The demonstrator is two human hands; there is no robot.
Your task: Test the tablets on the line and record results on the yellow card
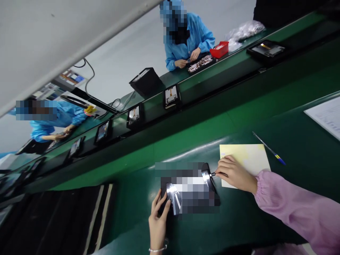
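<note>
Black-framed device flat on green surface. Left hand: fingers spread at its left edge, cannot tell if gripping. Right hand, over yellowish paper, pinches slim tool at right edge.

Pen, clear with blue end, lies on green table, near printed sheets at right edge. Lower left: black material with two pale strips. Beyond, row of black trays bearing devices. Far side: co-worker in blue; red bin just beside; clear plastic bag behind bin.
</note>
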